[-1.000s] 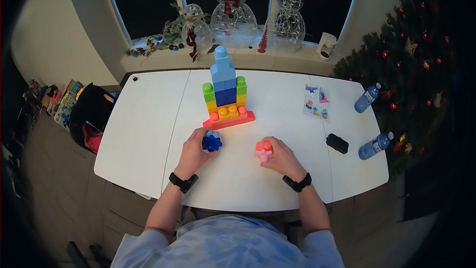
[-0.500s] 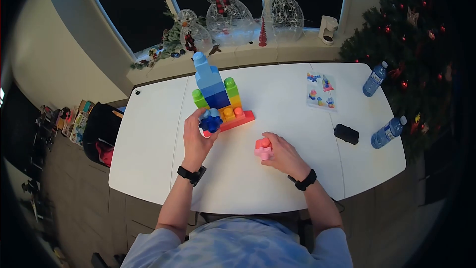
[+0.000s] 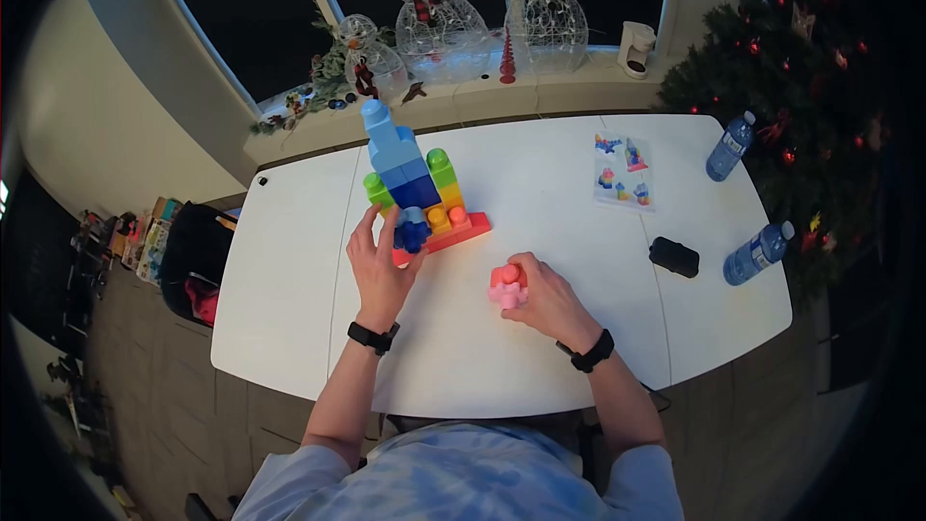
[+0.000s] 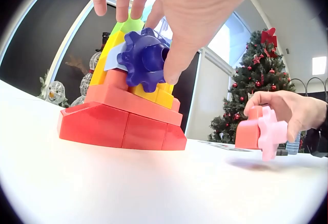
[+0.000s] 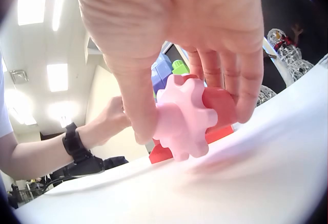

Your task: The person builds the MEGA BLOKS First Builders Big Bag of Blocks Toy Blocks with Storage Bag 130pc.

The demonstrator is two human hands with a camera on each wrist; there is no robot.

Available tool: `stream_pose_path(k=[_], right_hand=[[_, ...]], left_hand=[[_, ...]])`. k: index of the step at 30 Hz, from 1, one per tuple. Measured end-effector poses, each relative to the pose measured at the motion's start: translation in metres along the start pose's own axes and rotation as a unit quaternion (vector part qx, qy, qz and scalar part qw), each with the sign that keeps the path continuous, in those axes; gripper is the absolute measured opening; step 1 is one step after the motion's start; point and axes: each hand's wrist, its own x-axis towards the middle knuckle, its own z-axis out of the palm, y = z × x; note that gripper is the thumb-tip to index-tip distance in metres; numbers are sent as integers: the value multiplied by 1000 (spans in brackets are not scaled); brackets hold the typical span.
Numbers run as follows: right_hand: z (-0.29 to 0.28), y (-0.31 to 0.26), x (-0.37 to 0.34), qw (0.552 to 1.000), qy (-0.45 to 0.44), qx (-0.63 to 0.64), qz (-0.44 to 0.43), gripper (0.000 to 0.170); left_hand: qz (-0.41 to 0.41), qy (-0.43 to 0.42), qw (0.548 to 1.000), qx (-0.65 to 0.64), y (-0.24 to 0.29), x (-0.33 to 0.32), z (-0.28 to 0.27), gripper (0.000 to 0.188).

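A toy-block tower [image 3: 394, 152] with blue, green and yellow blocks rises from a red base [image 4: 123, 127] on the white table. My left hand [image 3: 378, 275] holds a dark blue gear block [image 4: 145, 61] with a light blue block [image 4: 115, 57] behind it, at the left front of the tower. In the left wrist view this pair overlaps the coral stud, my thumb lying against the gear. To the right, my right hand [image 3: 558, 307] grips a pink gear block [image 5: 185, 117] joined to a coral block [image 5: 221, 103], low over the table.
Farther right on the table lie a picture sheet [image 3: 623, 172] and a black case [image 3: 674, 258]. Two water bottles [image 3: 730, 147] stand along the right edge. Behind the table, wire snowmen [image 3: 439, 29] line the window ledge; a decorated tree [image 3: 772, 58] is at the right.
My left hand has carried the blue gear and light blue block forward to the tower's left front. My right hand keeps the pink and coral pair, slightly turned. The head view has shifted.
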Motion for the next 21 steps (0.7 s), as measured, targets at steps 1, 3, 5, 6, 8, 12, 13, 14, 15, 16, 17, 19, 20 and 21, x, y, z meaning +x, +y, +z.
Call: stream_pose_path(k=[1, 3, 5, 6, 8, 12, 13, 14, 15, 16, 17, 19, 20, 21], right_hand=[[-4, -4, 1, 999, 21, 33, 5, 67], [-10, -9, 8, 997, 41, 64, 10, 67], [-18, -13, 21, 994, 89, 36, -49, 67], [-22, -16, 29, 994, 88, 36, -49, 67], [-29, -25, 46, 992, 86, 38, -86, 67], [-23, -34, 78, 990, 60, 81, -97, 65], [-18, -34, 85, 990, 54, 81, -103, 64], [-14, -34, 92, 989, 48, 81, -110, 64], [-11, -35, 97, 989, 49, 79, -113, 64], [-9, -36, 100, 990, 47, 64, -116, 63], [-7, -36, 103, 991, 45, 50, -118, 62], [-4, -37, 107, 990, 49, 60, -121, 61], [-3, -36, 110, 988, 52, 73, -123, 59], [-1, -35, 111, 988, 51, 71, -125, 59]], left_hand=[[-9, 19, 1000, 0, 1, -1, 1, 88], [-3, 6, 1000, 22, 2, -2, -1, 89], [4, -9, 999, 46, 3, -1, -5, 90], [13, -12, 998, 57, 4, 0, -8, 90], [20, -14, 997, 70, 5, 1, -14, 91], [19, -55, 994, 93, 9, 4, -26, 97], [10, -74, 993, 95, 11, 4, -28, 101], [9, -70, 993, 96, 12, 3, -27, 101], [-5, -76, 993, 92, 13, 0, -26, 104], [-19, -83, 993, 87, 13, -3, -24, 107], [-18, -84, 992, 88, 12, -5, -21, 111], [-19, -80, 993, 87, 12, -9, -18, 112], [-20, -79, 993, 87, 12, -10, -17, 112], [-22, -76, 993, 87, 12, -11, -17, 112]])
